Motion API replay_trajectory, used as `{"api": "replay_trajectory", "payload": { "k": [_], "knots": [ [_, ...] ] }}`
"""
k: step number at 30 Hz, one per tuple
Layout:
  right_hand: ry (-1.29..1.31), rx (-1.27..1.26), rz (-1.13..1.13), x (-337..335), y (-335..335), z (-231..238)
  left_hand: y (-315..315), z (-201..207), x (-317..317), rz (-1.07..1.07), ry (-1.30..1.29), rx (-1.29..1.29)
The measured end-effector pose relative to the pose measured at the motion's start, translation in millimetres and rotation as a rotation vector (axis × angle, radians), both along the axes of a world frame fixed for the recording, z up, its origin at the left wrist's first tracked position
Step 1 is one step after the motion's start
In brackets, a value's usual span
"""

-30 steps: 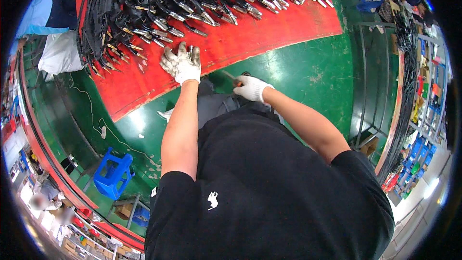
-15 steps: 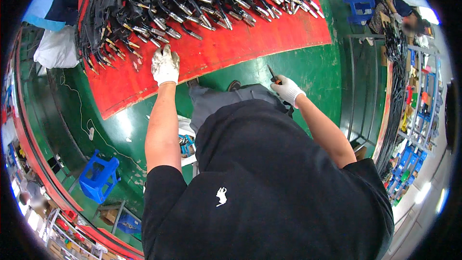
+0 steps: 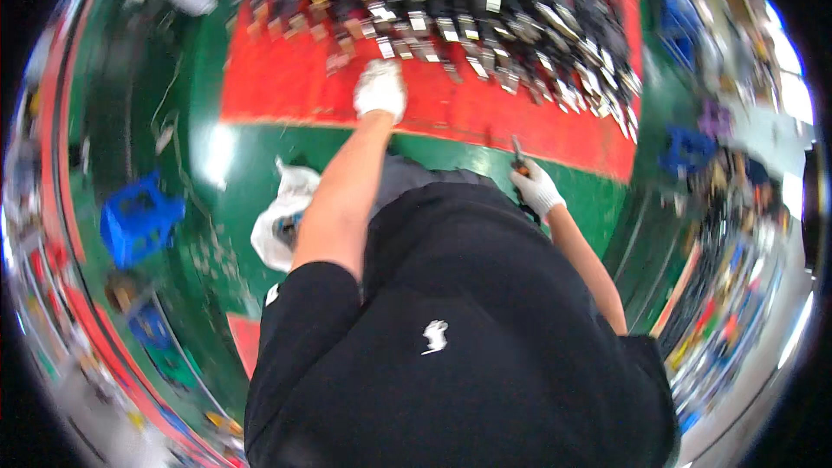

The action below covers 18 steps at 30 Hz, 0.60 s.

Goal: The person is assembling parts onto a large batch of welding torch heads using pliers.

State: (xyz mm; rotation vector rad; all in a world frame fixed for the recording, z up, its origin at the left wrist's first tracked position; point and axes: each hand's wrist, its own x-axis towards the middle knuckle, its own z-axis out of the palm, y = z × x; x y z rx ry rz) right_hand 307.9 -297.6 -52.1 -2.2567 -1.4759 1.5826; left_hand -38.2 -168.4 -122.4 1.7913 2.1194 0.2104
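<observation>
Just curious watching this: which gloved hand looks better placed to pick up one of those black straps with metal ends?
Probably the left hand: it stretches over the red mat beside the black metal-tipped straps. The right hand sits back, holding a small dark tool.

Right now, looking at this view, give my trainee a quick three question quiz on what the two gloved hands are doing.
1. True or false: the left hand is stretched out over the red mat, close to the row of black straps with metal ends.
2. What does the right hand hold? A) a slim dark tool B) a white bag C) a blue crate
3. Fill in: both hands wear ____ gloves.

Key: 1 true; 2 A, the slim dark tool sticks up from the fist; 3 white.
</observation>
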Motion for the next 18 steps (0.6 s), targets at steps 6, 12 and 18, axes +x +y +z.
{"api": "replay_trajectory", "payload": {
  "k": [6, 12, 18],
  "knots": [
    [-0.112, -0.035, 0.278, 8, 3, -26, -17, -5, 0, 0.368, -0.281, 0.097],
    [-0.152, -0.052, 0.498, -23, 30, -15, -60, 0, -49, 0.867, -0.641, 0.151],
    [-0.057, -0.110, 0.553, -69, 61, 7, -253, -111, -133, 1.120, -1.657, 0.621]
  ]
}}
